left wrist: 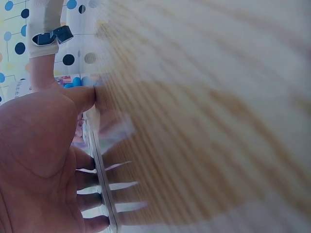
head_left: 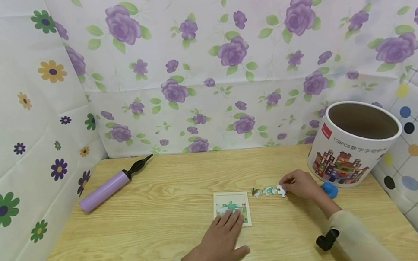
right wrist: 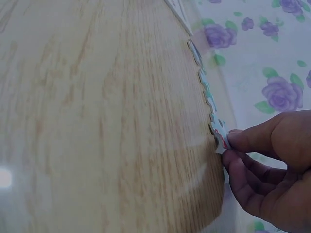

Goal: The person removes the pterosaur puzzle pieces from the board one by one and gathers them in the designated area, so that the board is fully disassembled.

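A small jigsaw board (head_left: 230, 193) with a pale border and a green picture lies on the wooden table. My left hand (head_left: 222, 243) rests on it, straight fingers spread over its lower part and hiding some of the picture; the left wrist view shows the fingertips at the thin board edge. To the right of the board, loose puzzle pieces (head_left: 269, 190) lie in a short row. At the row's right end my right hand (head_left: 302, 185) pinches a puzzle piece (right wrist: 221, 139) between thumb and fingers, close to the tabletop.
A large white printed bucket (head_left: 338, 162) stands at the back right, a blue object (head_left: 330, 190) at its foot behind my right wrist. A purple hand pump (head_left: 107, 191) with a black nozzle lies at the back left. Patterned cloth (head_left: 200, 62) hangs around the table.
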Demonstrator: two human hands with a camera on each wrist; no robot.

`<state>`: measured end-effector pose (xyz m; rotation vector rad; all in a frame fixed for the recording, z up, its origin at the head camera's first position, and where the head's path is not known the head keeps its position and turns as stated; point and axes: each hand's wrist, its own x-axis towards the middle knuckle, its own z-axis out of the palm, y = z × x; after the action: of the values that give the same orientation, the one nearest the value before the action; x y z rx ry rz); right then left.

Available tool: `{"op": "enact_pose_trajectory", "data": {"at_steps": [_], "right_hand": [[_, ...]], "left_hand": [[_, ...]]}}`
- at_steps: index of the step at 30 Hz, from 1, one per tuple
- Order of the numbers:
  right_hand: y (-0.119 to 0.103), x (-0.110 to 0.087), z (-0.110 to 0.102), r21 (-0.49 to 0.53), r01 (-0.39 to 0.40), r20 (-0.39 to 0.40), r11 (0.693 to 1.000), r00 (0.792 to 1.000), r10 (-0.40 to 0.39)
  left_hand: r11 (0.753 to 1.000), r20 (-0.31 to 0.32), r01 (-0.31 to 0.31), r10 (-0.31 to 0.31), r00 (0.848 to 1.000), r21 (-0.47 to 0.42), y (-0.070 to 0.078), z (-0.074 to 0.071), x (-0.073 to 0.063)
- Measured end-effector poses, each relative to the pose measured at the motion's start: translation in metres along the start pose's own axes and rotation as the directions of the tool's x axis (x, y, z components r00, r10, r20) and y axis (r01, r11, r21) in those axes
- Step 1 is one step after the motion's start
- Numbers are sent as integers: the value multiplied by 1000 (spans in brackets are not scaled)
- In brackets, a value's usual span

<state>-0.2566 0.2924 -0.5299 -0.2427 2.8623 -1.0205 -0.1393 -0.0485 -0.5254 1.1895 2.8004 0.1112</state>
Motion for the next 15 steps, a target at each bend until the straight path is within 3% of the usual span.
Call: {"op": "enact_pose_trajectory", "data": {"at_steps": [15], "right_hand": [[-8, -3, -2, -8, -8, -26, 1000, 1000, 8]], "left_hand": [[1000, -7, -2, 2, 1000, 8, -2, 3, 1]]}}
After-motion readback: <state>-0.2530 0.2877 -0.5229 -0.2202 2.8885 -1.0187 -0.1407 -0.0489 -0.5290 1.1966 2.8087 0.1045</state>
